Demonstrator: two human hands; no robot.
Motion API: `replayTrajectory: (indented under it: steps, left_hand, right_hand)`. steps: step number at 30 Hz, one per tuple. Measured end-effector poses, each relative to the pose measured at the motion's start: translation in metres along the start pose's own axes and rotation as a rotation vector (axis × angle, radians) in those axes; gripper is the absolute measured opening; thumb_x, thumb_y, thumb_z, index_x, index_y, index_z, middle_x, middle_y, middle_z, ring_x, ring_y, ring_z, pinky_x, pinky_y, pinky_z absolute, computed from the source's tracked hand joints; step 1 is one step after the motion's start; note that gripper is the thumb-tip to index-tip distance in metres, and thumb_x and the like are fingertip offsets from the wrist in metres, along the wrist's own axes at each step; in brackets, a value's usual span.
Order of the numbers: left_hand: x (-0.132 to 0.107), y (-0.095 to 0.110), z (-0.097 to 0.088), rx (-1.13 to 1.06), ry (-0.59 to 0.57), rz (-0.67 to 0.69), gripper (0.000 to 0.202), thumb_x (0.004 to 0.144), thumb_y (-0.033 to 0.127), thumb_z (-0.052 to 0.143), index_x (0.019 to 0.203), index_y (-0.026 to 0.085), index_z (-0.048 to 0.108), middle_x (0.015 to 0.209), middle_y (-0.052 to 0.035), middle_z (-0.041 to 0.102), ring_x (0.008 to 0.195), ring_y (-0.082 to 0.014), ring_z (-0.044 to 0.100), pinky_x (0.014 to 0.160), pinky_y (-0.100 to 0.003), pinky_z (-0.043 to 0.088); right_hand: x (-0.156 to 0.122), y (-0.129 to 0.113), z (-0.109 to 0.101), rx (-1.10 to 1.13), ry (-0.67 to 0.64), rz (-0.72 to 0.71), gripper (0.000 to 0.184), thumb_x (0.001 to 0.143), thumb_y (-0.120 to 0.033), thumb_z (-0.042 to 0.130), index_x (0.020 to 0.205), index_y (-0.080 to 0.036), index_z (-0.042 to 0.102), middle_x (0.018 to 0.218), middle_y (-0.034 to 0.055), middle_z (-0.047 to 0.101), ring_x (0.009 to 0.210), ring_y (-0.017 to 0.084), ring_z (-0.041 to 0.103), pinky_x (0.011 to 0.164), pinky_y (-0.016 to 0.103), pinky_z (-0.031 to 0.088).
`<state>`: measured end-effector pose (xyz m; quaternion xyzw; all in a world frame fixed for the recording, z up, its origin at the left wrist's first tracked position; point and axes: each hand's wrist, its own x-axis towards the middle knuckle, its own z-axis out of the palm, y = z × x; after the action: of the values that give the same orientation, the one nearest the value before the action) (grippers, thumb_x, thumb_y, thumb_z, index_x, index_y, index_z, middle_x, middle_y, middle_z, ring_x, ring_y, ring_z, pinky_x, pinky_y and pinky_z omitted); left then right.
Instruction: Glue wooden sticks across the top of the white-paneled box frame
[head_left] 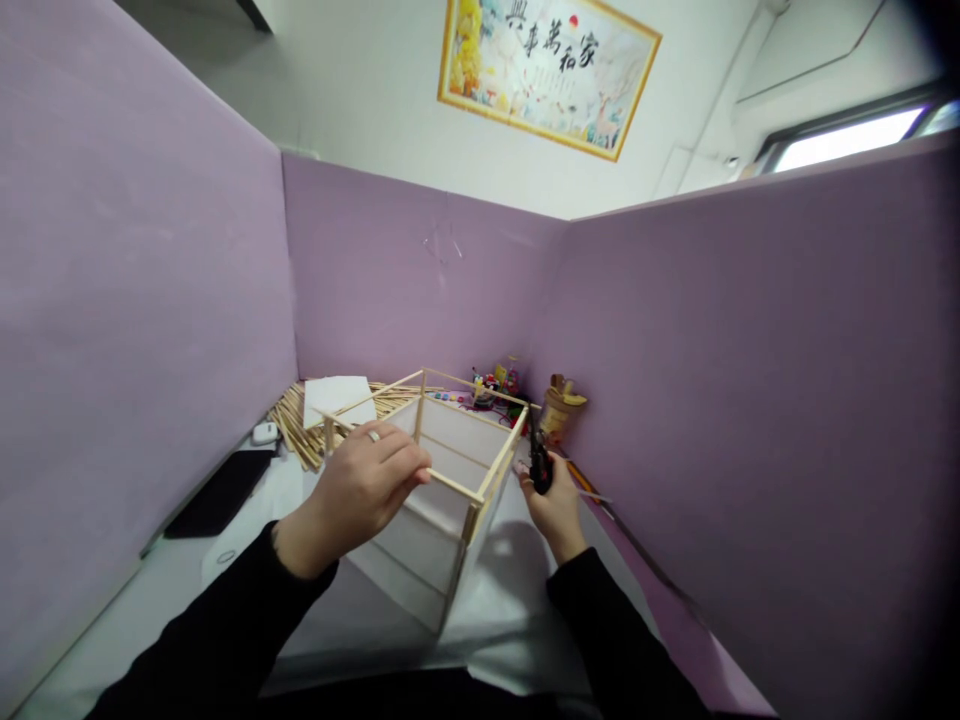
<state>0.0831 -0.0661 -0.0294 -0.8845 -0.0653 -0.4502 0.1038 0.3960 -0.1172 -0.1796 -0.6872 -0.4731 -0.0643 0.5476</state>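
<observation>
A box-shaped frame of thin wooden sticks (471, 508), with white sheet panels on its sides, stands on the table before me. My left hand (371, 485) is closed over its near top rail, thumb and fingers pinching the stick. On the frame's right side, my right hand (555, 505) grips a black pliers-like hand tool (541, 468). The tool's narrow tip points up beside the far right top corner of the frame; whether it touches the wood I cannot tell.
Loose wooden sticks (298, 425) lie at the back left under a white sheet (339, 400). A black flat object (219, 495) and a small white case (265, 433) are at left. A brown pot (561, 412) stands back right, near small colourful items (495, 382). Purple partitions (420, 280) enclose the table.
</observation>
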Motion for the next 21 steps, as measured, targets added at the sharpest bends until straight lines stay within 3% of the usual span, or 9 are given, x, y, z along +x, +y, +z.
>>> replayTrajectory:
  steps: [5,9,21]
  left_hand:
    - [-0.004,0.021,-0.010,0.000,0.015,-0.020,0.014,0.100,0.018,0.048,0.093,0.020,0.060,0.079,-0.0006,0.067,0.074,-0.0174,0.059,0.076,-0.033,0.045]
    - [-0.008,0.032,-0.008,0.035,0.019,-0.046,0.013,0.100,0.016,0.048,0.094,0.020,0.059,0.079,0.0003,0.068,0.072,-0.0174,0.058,0.076,-0.034,0.042]
    - [-0.003,0.034,0.002,0.085,0.023,-0.069,0.012,0.099,0.015,0.050,0.096,0.020,0.060,0.080,-0.0001,0.069,0.074,-0.0192,0.060,0.080,-0.035,0.040]
  right_hand:
    - [0.003,-0.008,0.006,-0.007,-0.041,-0.034,0.037,0.077,-0.039,0.061,0.107,-0.017,0.060,0.086,0.0052,0.067,0.076,0.022,0.061,0.074,0.036,0.050]
    - [0.006,-0.009,0.012,-0.015,-0.065,-0.035,0.033,0.075,-0.039,0.060,0.101,-0.019,0.061,0.079,0.0026,0.067,0.068,0.020,0.059,0.070,0.034,0.048]
    - [0.009,-0.006,0.021,-0.001,-0.107,0.011,0.033,0.076,-0.043,0.062,0.100,-0.019,0.062,0.075,0.0008,0.065,0.067,0.019,0.056,0.066,0.032,0.045]
